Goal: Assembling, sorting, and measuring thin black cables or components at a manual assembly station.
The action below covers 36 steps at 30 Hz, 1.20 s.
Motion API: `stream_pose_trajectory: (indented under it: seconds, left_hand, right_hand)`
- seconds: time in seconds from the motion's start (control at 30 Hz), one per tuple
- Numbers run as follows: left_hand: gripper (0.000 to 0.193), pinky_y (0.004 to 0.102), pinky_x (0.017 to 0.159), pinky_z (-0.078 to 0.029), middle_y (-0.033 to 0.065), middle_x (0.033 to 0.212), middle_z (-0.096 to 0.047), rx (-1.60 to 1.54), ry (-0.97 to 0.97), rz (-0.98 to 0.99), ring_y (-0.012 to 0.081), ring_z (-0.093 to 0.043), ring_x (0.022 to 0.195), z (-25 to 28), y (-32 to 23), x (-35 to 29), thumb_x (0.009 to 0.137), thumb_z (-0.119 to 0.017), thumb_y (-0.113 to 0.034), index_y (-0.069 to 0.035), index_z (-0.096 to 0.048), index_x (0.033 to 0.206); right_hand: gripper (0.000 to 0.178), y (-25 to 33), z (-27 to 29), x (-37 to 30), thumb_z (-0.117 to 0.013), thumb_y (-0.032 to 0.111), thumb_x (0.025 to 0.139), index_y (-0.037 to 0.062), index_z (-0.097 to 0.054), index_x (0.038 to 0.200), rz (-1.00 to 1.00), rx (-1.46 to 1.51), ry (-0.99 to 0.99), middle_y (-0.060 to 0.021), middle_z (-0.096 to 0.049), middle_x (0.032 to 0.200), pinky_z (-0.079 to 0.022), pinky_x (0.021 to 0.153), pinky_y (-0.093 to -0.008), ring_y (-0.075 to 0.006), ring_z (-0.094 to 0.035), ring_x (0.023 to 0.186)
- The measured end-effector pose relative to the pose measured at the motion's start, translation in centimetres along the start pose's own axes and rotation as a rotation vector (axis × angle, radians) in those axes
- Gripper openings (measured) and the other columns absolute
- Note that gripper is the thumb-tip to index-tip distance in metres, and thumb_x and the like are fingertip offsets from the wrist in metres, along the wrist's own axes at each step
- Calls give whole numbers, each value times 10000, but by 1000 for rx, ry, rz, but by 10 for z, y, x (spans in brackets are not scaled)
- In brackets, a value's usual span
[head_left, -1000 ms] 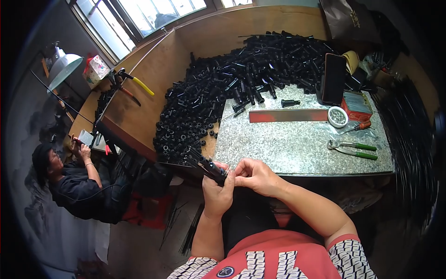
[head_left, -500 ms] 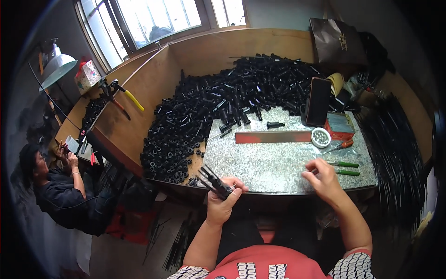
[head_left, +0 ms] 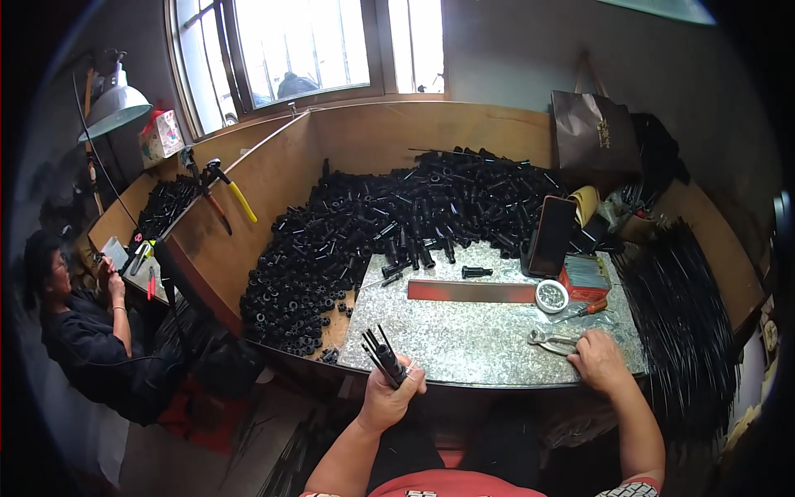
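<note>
My left hand [head_left: 389,404] is closed around a black tubular part [head_left: 386,361] with several thin black prongs pointing up. It holds the part just off the near edge of the stone-patterned work board [head_left: 464,348]. A fine light-coloured wire or strand shows by the fingers. On the right of the board, my right hand [head_left: 601,363] is closed over the handles of metal end-cutting pincers [head_left: 548,341]. Their jaws point left and rest near the board, and the handles are mostly hidden under my fingers.
Black tubular parts [head_left: 447,199] are heaped behind the board. On it are a metal bar [head_left: 472,291], a white dish [head_left: 551,296], a screwdriver [head_left: 593,307] and a propped phone [head_left: 550,236]. Black rods [head_left: 675,323] stand at right. A co-worker [head_left: 79,323] sits at left.
My right hand, empty and raised before, has come down onto the pincers and closed over their handles. The black part in my left hand has turned more upright. The view has tilted up.
</note>
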State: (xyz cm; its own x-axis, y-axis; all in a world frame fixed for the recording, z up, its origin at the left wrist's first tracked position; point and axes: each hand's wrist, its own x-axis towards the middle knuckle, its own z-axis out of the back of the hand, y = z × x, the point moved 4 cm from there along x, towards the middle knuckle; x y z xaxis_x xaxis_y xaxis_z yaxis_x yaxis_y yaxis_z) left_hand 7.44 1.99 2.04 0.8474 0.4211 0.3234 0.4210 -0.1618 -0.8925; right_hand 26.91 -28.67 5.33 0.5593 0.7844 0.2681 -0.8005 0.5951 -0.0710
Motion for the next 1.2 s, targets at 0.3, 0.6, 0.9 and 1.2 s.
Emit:
stream_pose_trajectory:
  seconds: [0.3,0.6,0.9,1.2]
  left_hand:
    - [140,302,548,-459,40,666,-492,-74,-23,52,133,-498,530,0,-4,-2,896,-551,42,-58,-453,912]
    - [723,208,486,-340,-53,558,-370,-176,245,-17,54,-378,485,-9,7,6,646,-866,-238,-74,-299,1064]
    - [866,161,544,-349,-73,600,-434,20,103,61,38,-448,558,-10,19,-6,568,-871,-371,-33,-299,1123]
    - [754,189,649,-404,-53,740,-505,102,56,-8,57,-503,699,-10,24,-9,572,-864,-371,-22,-427,1077]
  right_hand:
    - [267,51,2,10,-696,139,811,24,-466,883,-159,672,-179,-165,-524,812,-429,620,-413,-360,-530,692]
    - [290,121,55,43,-762,135,692,25,-525,817,261,169,-459,-156,-544,1041,-441,869,-491,-320,-569,1002]
    - [242,139,47,43,-673,181,782,19,-569,927,321,-152,-493,-141,-486,1256,-193,1075,-678,-348,-417,1289]
    - [250,138,30,24,-697,171,747,21,-505,805,325,231,-144,-169,-554,942,-471,740,-410,-315,-585,850]
